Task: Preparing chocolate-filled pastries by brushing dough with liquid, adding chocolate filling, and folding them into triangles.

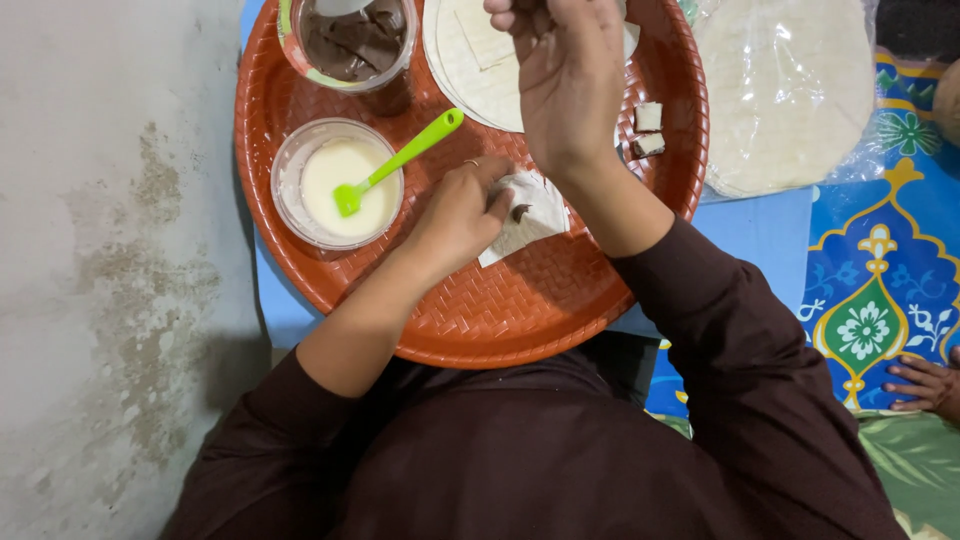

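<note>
My left hand (458, 212) rests on a small white pastry wrapper (528, 215) lying on a round orange woven tray (480, 320); a dab of brown filling sits on the wrapper. My right hand (570, 75) hovers higher up over a stack of white wrappers (470, 65), fingers pinched together; what they hold is hidden. A clear bowl of brown chocolate filling (352, 45) stands at the tray's far left. Below it is a clear bowl of white paste (338, 182) with a green spatula (400, 160) in it.
Two small folded pieces (648, 130) lie at the tray's right. A bag of round flatbreads (785, 90) lies right of the tray on a patterned blue mat (880, 270). Another person's hand (925, 385) shows at the right edge. A stained wall (110, 270) is at left.
</note>
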